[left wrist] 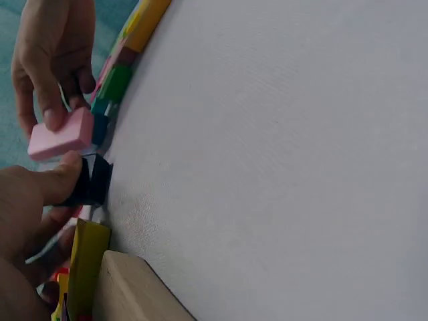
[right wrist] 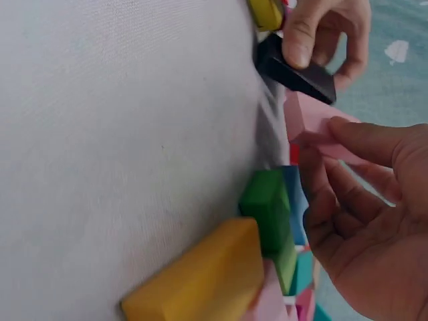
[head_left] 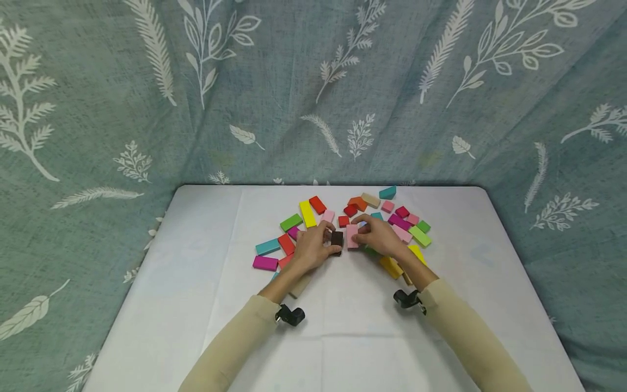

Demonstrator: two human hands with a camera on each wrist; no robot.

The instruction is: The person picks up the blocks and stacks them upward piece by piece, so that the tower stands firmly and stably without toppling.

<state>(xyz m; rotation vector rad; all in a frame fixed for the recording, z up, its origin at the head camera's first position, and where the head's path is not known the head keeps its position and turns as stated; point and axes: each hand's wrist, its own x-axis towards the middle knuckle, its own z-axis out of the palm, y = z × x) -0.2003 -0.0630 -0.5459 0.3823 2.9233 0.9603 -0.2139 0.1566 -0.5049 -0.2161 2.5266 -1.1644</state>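
Observation:
My left hand point(head_left: 313, 246) pinches a black block point(head_left: 337, 240) between thumb and fingers at the middle of the table. Just to its right, my right hand point(head_left: 378, 236) holds a pink block point(head_left: 352, 237) between thumb and fingertips. The two blocks stand side by side with a narrow gap in the head view. In the right wrist view the pink block point(right wrist: 314, 127) is close beside the black block point(right wrist: 294, 67). A green block point(right wrist: 266, 204) and a blue block point(right wrist: 294, 204) lie near my right hand.
Coloured blocks spread in an arc on the white table point(head_left: 343, 337). On the left are a yellow block point(head_left: 308, 214), a teal block point(head_left: 268, 246) and a beige block point(head_left: 300, 286); on the right, a dark yellow block point(head_left: 391, 267). A patterned curtain point(head_left: 294, 81) hangs behind.

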